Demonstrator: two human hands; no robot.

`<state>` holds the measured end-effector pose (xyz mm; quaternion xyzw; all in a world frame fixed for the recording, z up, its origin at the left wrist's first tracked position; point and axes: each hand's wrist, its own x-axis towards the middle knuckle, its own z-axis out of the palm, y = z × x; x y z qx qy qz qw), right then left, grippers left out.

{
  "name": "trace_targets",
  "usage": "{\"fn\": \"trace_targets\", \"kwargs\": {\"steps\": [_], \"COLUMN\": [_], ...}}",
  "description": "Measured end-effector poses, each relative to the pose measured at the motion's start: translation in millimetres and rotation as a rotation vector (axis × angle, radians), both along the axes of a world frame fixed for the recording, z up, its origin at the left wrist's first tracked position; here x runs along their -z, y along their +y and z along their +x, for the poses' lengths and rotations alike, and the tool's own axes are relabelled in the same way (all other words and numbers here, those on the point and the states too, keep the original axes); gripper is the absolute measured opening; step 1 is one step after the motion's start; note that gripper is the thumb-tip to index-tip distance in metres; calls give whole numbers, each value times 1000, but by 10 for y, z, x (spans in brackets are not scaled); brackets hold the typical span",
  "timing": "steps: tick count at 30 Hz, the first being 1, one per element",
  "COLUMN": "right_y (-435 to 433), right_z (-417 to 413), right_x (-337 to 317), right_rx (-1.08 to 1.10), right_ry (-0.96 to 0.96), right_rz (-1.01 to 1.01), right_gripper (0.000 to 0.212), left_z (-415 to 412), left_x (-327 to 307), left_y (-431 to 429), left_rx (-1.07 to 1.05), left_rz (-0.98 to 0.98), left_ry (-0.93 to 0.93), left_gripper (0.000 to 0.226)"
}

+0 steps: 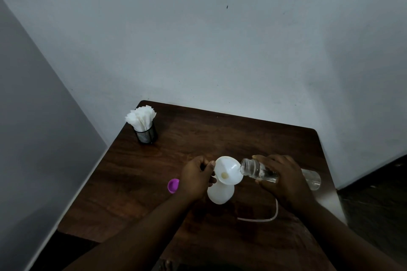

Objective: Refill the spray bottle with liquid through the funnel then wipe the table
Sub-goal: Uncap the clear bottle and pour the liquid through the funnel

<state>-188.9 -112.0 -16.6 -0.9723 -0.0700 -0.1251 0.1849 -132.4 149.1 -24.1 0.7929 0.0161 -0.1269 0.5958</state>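
purple cap (pixel 173 185) laid on table (pixel 123 182), lower centre-left | spray bottle (pixel 220 194) stood at lower centre, gripped at the neck by left hand (pixel 197 179) under funnel (pixel 228 170) | clear bottle (pixel 253 169) tilted to funnel rim, clasped by right hand (pixel 284 179) | spray bottle judged light, thin-walled, easily tipped; best steadied at neck

This looks to me a plain, dim room, home or small eatery I cannot tell: the dark wooden table (pixel 220 138) under my left grip (pixel 196 179) stands against pale walls (pixel 198 39), with a mesh cup (pixel 146 135) of paper napkins (pixel 141 116) beyond that grip.
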Motion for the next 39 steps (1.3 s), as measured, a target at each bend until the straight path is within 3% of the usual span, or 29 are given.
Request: {"fn": "trace_targets", "kwargs": {"steps": [39], "right_y": [-29], "right_z": [34], "right_x": [23], "right_rx": [14], "right_ry": [26], "right_rz": [-29], "right_gripper": [71], "left_z": [7], "left_x": [27], "left_y": [2], "left_rx": [5], "left_rz": [-27], "left_ry": [-8], "left_gripper": [25]}}
